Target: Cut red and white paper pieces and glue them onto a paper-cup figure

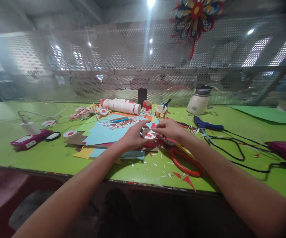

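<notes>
Here we see our left hand [133,137] and right hand [169,130] both pinching a small round white paper disc [149,134] with red marks, above flat coloured paper sheets [100,134] on the green bench [46,155]; red-handled scissors [186,162] lie just beside.

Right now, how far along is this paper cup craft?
Some looks done: cut cup discs lie at the table's left, and scraps litter its front edge. In hand: left hand and right hand hold one cup piece. Left: probably the uncut cup stack.
</notes>
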`<state>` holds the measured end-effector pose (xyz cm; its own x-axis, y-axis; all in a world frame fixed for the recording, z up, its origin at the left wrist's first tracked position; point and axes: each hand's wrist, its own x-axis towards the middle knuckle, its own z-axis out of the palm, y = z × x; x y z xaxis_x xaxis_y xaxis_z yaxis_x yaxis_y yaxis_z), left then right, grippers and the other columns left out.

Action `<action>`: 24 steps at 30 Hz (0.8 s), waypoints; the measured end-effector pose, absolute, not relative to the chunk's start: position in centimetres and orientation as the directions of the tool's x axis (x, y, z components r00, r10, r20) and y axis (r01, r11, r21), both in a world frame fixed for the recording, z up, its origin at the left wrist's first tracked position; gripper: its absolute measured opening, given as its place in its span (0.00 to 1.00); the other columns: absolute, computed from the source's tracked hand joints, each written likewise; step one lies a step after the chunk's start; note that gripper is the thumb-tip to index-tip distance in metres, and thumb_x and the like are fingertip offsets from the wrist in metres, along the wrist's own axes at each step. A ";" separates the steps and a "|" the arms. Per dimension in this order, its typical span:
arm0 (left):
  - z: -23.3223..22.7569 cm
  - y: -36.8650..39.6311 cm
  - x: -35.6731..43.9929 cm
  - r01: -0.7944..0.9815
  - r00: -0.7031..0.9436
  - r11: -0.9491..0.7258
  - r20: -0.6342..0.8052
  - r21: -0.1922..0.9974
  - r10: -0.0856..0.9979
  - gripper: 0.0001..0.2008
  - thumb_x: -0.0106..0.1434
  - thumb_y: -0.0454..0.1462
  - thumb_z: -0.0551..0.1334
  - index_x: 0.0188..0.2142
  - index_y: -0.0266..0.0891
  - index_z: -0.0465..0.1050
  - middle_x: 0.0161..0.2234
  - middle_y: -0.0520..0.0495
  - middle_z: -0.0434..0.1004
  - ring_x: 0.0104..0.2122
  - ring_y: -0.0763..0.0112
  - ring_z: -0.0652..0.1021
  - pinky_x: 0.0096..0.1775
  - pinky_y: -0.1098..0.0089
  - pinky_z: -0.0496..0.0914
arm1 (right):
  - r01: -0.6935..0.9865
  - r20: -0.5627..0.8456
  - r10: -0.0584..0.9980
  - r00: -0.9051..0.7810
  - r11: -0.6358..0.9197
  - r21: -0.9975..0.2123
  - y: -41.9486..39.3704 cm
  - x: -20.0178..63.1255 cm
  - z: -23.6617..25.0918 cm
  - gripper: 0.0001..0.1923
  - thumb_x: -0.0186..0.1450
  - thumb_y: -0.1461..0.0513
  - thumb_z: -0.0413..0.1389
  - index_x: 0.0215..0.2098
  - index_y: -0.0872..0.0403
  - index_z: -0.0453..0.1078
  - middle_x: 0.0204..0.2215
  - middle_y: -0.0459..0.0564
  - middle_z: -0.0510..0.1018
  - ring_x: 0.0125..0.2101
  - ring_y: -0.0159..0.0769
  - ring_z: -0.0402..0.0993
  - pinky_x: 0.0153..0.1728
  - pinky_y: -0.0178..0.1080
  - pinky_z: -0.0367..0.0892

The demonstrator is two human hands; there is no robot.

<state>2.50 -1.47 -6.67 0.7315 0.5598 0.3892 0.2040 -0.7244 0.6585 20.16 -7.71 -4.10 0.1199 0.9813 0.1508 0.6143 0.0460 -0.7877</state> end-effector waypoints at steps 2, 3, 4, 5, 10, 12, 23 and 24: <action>-6.7 -1.5 2.6 0.203 0.720 -0.721 0.398 0.662 0.568 0.37 0.49 0.43 0.66 0.58 0.40 0.57 0.46 0.41 0.70 0.34 0.67 0.74 0.37 0.66 0.69 | 0.562 0.108 0.988 0.113 0.026 -0.827 -7.6 20.2 -4.6 0.10 0.55 0.59 0.59 0.19 0.56 0.70 0.12 0.44 0.70 0.14 0.28 0.62 0.18 0.34 0.57; -6.8 -1.6 2.6 0.208 0.716 -0.720 0.399 0.662 0.573 0.37 0.50 0.43 0.66 0.57 0.39 0.57 0.46 0.41 0.70 0.34 0.67 0.74 0.37 0.66 0.69 | 0.549 0.107 0.987 0.122 0.023 -0.836 -7.5 20.2 -4.8 0.10 0.55 0.59 0.59 0.19 0.55 0.70 0.12 0.43 0.70 0.14 0.28 0.62 0.17 0.34 0.58; -6.9 -1.6 2.7 0.213 0.713 -0.719 0.398 0.661 0.577 0.37 0.50 0.43 0.66 0.57 0.39 0.57 0.45 0.40 0.71 0.34 0.67 0.74 0.37 0.65 0.69 | 0.533 0.103 0.986 0.132 0.018 -0.846 -7.4 20.1 -5.0 0.09 0.55 0.60 0.58 0.19 0.55 0.70 0.12 0.43 0.69 0.13 0.28 0.62 0.17 0.34 0.58; -6.9 -1.6 2.8 0.216 0.713 -0.717 0.395 0.663 0.580 0.37 0.50 0.44 0.65 0.58 0.38 0.57 0.46 0.40 0.71 0.35 0.66 0.74 0.37 0.65 0.69 | 0.516 0.098 0.985 0.140 0.012 -0.857 -7.3 20.1 -5.1 0.09 0.55 0.61 0.58 0.19 0.55 0.69 0.11 0.43 0.69 0.13 0.28 0.62 0.17 0.33 0.59; -7.0 -1.5 2.9 0.169 0.702 -0.658 0.379 0.734 0.603 0.37 0.50 0.45 0.66 0.57 0.36 0.58 0.49 0.37 0.69 0.41 0.62 0.74 0.41 0.62 0.69 | 0.420 0.095 0.977 0.190 0.007 -0.908 -7.2 20.0 -5.0 0.06 0.55 0.63 0.58 0.22 0.56 0.69 0.12 0.43 0.69 0.15 0.28 0.66 0.18 0.32 0.62; -6.8 -1.3 2.8 0.105 0.706 -0.584 0.354 0.805 0.614 0.37 0.49 0.42 0.67 0.57 0.36 0.59 0.50 0.38 0.69 0.44 0.61 0.73 0.45 0.62 0.68 | 0.381 0.109 0.972 0.209 0.021 -0.924 -7.2 20.0 -4.8 0.06 0.55 0.64 0.59 0.22 0.57 0.70 0.13 0.44 0.70 0.15 0.28 0.66 0.18 0.31 0.62; -5.3 -1.9 2.2 -0.249 0.824 0.259 0.065 0.933 0.562 0.12 0.61 0.34 0.57 0.43 0.29 0.72 0.44 0.35 0.75 0.41 0.62 0.77 0.46 0.62 0.70 | 0.168 0.118 0.955 0.272 0.074 -0.983 -7.7 19.3 -4.1 0.07 0.52 0.63 0.61 0.21 0.58 0.69 0.12 0.41 0.69 0.14 0.25 0.64 0.15 0.29 0.59; -5.3 -1.9 2.1 -0.246 0.833 0.286 0.052 0.926 0.551 0.13 0.62 0.34 0.56 0.44 0.29 0.72 0.45 0.35 0.75 0.42 0.61 0.77 0.46 0.62 0.70 | 0.157 0.120 0.953 0.278 0.078 -0.984 -7.7 19.3 -4.1 0.07 0.52 0.63 0.62 0.21 0.58 0.69 0.11 0.40 0.68 0.13 0.24 0.63 0.14 0.29 0.58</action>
<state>2.14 -1.91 -5.34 0.8332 0.5506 0.0517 -0.2465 0.2860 0.9260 19.26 -7.72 -4.14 0.2779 0.9531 0.1201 0.1570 0.0782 -0.9845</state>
